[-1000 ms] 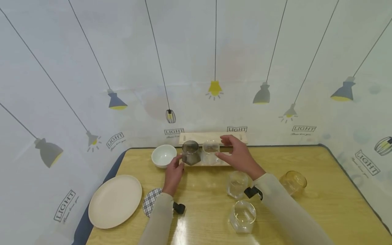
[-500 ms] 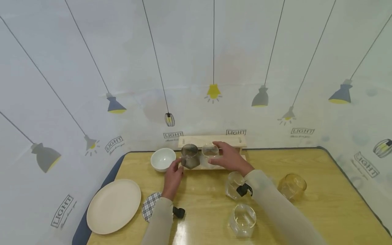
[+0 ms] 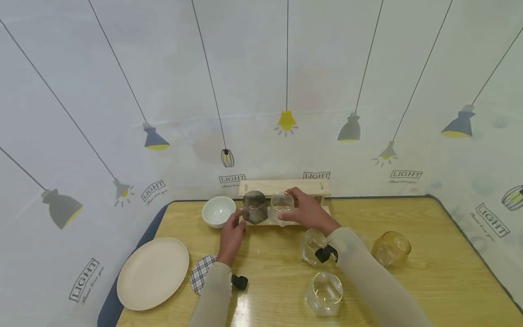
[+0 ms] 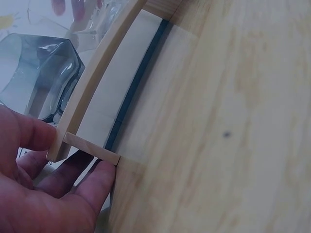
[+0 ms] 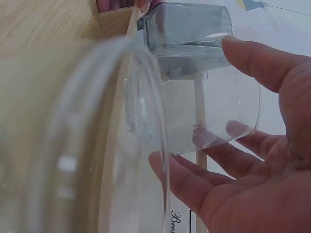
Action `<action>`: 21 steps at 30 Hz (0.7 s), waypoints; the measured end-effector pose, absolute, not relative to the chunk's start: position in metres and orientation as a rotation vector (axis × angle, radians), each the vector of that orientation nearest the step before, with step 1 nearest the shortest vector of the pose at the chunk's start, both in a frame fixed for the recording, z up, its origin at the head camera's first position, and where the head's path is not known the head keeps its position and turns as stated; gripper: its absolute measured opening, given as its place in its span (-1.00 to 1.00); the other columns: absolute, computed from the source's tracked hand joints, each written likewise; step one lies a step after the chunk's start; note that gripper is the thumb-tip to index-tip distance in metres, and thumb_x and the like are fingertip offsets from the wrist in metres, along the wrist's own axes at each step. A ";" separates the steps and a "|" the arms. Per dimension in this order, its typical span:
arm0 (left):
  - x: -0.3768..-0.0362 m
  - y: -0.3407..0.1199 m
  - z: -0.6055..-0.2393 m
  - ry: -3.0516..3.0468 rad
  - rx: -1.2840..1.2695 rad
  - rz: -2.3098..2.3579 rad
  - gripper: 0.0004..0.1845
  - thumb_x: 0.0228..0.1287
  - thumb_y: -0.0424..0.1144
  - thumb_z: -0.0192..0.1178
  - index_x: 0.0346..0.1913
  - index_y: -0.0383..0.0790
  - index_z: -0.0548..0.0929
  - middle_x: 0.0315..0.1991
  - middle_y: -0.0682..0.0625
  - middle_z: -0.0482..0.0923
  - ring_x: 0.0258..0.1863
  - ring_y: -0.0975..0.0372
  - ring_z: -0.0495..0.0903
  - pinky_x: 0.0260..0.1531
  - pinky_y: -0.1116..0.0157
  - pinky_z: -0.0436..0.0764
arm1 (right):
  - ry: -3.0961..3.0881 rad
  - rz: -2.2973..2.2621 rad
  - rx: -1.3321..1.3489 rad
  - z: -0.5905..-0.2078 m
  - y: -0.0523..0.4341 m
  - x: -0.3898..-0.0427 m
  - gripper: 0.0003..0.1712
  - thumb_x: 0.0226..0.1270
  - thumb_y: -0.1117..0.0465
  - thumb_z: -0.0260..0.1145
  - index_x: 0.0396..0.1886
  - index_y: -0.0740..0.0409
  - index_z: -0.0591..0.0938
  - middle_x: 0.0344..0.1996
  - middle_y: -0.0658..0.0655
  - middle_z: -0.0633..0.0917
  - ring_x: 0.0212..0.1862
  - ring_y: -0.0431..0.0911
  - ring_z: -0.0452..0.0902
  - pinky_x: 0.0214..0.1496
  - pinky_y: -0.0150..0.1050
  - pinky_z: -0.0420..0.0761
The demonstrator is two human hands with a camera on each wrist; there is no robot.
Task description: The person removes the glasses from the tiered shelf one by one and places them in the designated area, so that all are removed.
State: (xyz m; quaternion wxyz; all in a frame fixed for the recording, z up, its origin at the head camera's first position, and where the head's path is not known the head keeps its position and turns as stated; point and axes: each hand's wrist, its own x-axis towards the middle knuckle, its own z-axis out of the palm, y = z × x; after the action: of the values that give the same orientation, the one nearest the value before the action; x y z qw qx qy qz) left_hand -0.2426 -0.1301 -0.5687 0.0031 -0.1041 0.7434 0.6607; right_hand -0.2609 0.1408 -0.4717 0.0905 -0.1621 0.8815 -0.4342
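A small two-tier wooden rack [image 3: 282, 187] stands against the back wall. Its lower shelf bears a smoky grey glass [image 3: 255, 210] and, just right of it, a clear glass [image 3: 283, 203]. My left hand [image 3: 232, 238] grips the rack's left end; the left wrist view shows its fingers [image 4: 92, 187] round the corner of the wooden frame [image 4: 73, 116]. My right hand [image 3: 309, 211] holds the clear glass from the right, with the thumb on one side and curved fingers [image 5: 184, 182] on the other. Both glasses are upright.
Two more clear glasses, one near the right wrist [image 3: 313, 247] and one nearer the front [image 3: 325, 294], stand on the table. An amber glass [image 3: 391, 249] is farther right. Left lie a white bowl [image 3: 218, 212], a beige plate [image 3: 153, 274] and a checked round mat [image 3: 201, 274].
My right hand has moved left from beside the clear glass and its fingers have closed round it. The left hand stays at the rack's left end.
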 end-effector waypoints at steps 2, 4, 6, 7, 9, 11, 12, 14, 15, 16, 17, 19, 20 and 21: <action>-0.243 -0.131 -0.569 2.334 -0.327 2.080 -0.53 0.55 -0.28 0.08 0.44 -0.07 0.55 0.61 -0.10 0.34 0.22 0.05 0.56 -0.10 0.26 0.62 | 2.608 -1.322 -0.487 -0.471 0.141 -0.261 -0.09 0.27 -0.18 0.57 0.50 -0.01 0.40 0.39 0.18 0.57 0.40 0.23 0.54 0.35 0.19 0.60; -0.243 -0.131 -0.570 2.340 -0.341 2.077 -0.54 0.55 -0.28 0.08 0.44 -0.06 0.56 0.60 -0.09 0.35 0.16 0.05 0.58 -0.11 0.25 0.62 | 2.589 -1.363 -0.482 -0.469 0.141 -0.261 -0.11 0.25 -0.17 0.58 0.48 -0.03 0.42 0.36 0.16 0.59 0.39 0.21 0.56 0.32 0.16 0.64; -0.243 -0.131 -0.570 2.337 -0.356 2.073 -0.54 0.55 -0.27 0.09 0.44 -0.04 0.56 0.61 -0.06 0.35 0.16 0.05 0.59 -0.08 0.24 0.62 | 2.582 -1.397 -0.473 -0.465 0.142 -0.260 -0.12 0.23 -0.18 0.60 0.45 -0.06 0.43 0.35 0.13 0.60 0.37 0.19 0.59 0.29 0.12 0.66; -0.244 -0.132 -0.571 2.339 -0.362 2.067 -0.54 0.55 -0.26 0.10 0.44 -0.02 0.56 0.62 -0.05 0.33 0.21 0.08 0.58 -0.06 0.24 0.63 | 2.585 -1.409 -0.476 -0.462 0.142 -0.259 -0.12 0.22 -0.18 0.60 0.44 -0.07 0.44 0.36 0.15 0.59 0.36 0.19 0.59 0.28 0.12 0.67; -0.245 -0.132 -0.571 2.334 -0.362 2.065 -0.53 0.55 -0.26 0.10 0.44 -0.02 0.56 0.63 -0.05 0.31 0.30 0.07 0.55 -0.03 0.24 0.65 | 2.602 -1.422 -0.468 -0.455 0.144 -0.255 -0.13 0.20 -0.18 0.61 0.43 -0.10 0.45 0.37 0.13 0.59 0.35 0.18 0.61 0.25 0.11 0.69; -0.245 -0.132 -0.571 2.325 -0.354 2.074 -0.53 0.55 -0.27 0.10 0.45 -0.03 0.56 0.64 -0.06 0.29 0.33 0.06 0.54 -0.04 0.24 0.66 | 2.617 -1.442 -0.476 -0.449 0.147 -0.250 -0.12 0.20 -0.18 0.61 0.44 -0.09 0.45 0.39 0.14 0.58 0.33 0.19 0.63 0.22 0.10 0.70; -0.245 -0.131 -0.571 2.320 -0.353 2.077 -0.54 0.55 -0.27 0.10 0.44 -0.03 0.56 0.64 -0.07 0.29 0.31 0.06 0.55 -0.04 0.24 0.66 | 2.619 -1.458 -0.479 -0.445 0.149 -0.246 -0.12 0.20 -0.18 0.62 0.44 -0.09 0.46 0.39 0.14 0.58 0.31 0.19 0.63 0.20 0.11 0.72; -0.245 -0.130 -0.570 2.316 -0.349 2.084 -0.54 0.55 -0.27 0.10 0.44 -0.04 0.57 0.63 -0.07 0.31 0.21 0.05 0.60 -0.07 0.22 0.66 | 2.616 -1.487 -0.486 -0.438 0.153 -0.240 -0.12 0.21 -0.16 0.61 0.45 -0.09 0.46 0.39 0.14 0.58 0.29 0.18 0.65 0.19 0.10 0.72; -0.245 -0.130 -0.570 2.317 -0.347 2.083 -0.54 0.54 -0.27 0.11 0.43 -0.03 0.57 0.63 -0.07 0.31 0.15 0.07 0.61 -0.08 0.22 0.65 | 2.608 -1.507 -0.497 -0.435 0.156 -0.236 -0.13 0.22 -0.14 0.61 0.45 -0.07 0.45 0.39 0.15 0.57 0.28 0.19 0.66 0.19 0.11 0.72; -0.245 -0.129 -0.569 2.319 -0.350 2.082 -0.54 0.54 -0.27 0.11 0.43 -0.02 0.58 0.62 -0.06 0.33 0.09 0.08 0.62 -0.09 0.22 0.65 | 2.605 -1.526 -0.500 -0.432 0.158 -0.233 -0.14 0.22 -0.14 0.62 0.44 -0.08 0.46 0.37 0.15 0.58 0.27 0.18 0.67 0.18 0.10 0.73; -0.244 -0.129 -0.569 2.325 -0.347 2.078 -0.54 0.54 -0.27 0.11 0.43 -0.02 0.58 0.62 -0.06 0.33 0.05 0.09 0.62 -0.09 0.22 0.64 | 2.607 -1.536 -0.500 -0.430 0.160 -0.230 -0.15 0.21 -0.13 0.62 0.44 -0.10 0.47 0.37 0.14 0.58 0.26 0.17 0.67 0.18 0.09 0.73; -0.244 -0.129 -0.568 2.333 -0.349 2.068 -0.54 0.54 -0.26 0.11 0.43 -0.02 0.58 0.61 -0.05 0.34 0.06 0.09 0.62 -0.08 0.23 0.64 | 2.624 -1.543 -0.499 -0.426 0.165 -0.225 -0.14 0.20 -0.14 0.63 0.44 -0.10 0.48 0.34 0.12 0.60 0.24 0.15 0.68 0.20 0.09 0.73; -0.244 -0.129 -0.568 2.340 -0.349 2.060 -0.54 0.53 -0.26 0.10 0.43 -0.02 0.58 0.62 -0.05 0.34 0.12 0.09 0.62 -0.06 0.23 0.64 | 2.631 -1.547 -0.497 -0.425 0.168 -0.222 -0.13 0.19 -0.14 0.63 0.45 -0.11 0.48 0.34 0.11 0.61 0.23 0.14 0.68 0.20 0.10 0.73; -0.243 -0.129 -0.568 2.347 -0.352 2.052 -0.54 0.53 -0.26 0.10 0.43 -0.02 0.58 0.62 -0.05 0.33 0.20 0.09 0.60 -0.04 0.23 0.65 | 2.641 -1.548 -0.493 -0.425 0.171 -0.220 -0.13 0.19 -0.15 0.64 0.45 -0.13 0.49 0.33 0.10 0.61 0.23 0.13 0.68 0.20 0.10 0.73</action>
State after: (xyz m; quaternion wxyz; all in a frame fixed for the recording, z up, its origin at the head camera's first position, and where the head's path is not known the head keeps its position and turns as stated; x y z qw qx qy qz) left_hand -0.2434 -0.1293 -0.5681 0.0024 -0.1122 0.7481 0.6540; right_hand -0.2202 0.1707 -0.4252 0.0203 -0.1589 0.8515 -0.4992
